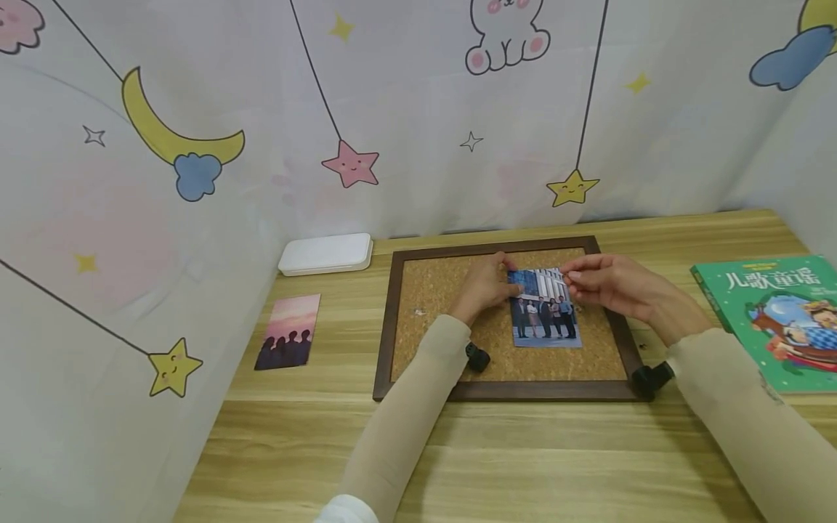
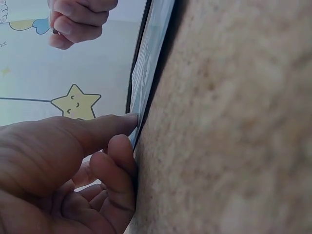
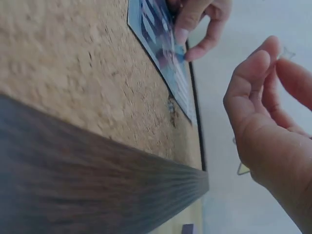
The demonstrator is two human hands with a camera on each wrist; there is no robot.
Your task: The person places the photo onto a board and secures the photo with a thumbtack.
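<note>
My left hand pinches the left edge of a photo of people standing before a building. In the left wrist view the thumb lies on its face, the other fingers curled beside the cork. The photo overlaps the dark-framed cork board, close against its surface. My right hand is at the photo's top right corner, thumb and fingertips together on a small clear push pin. The right wrist view has that hand raised off the cork. Another small clear piece lies on the board's left part.
A second photo, with silhouettes against a pink sky, lies on the wooden table left of the board. Behind it sits a white case. A green children's book is at the right, and a patterned curtain hangs behind.
</note>
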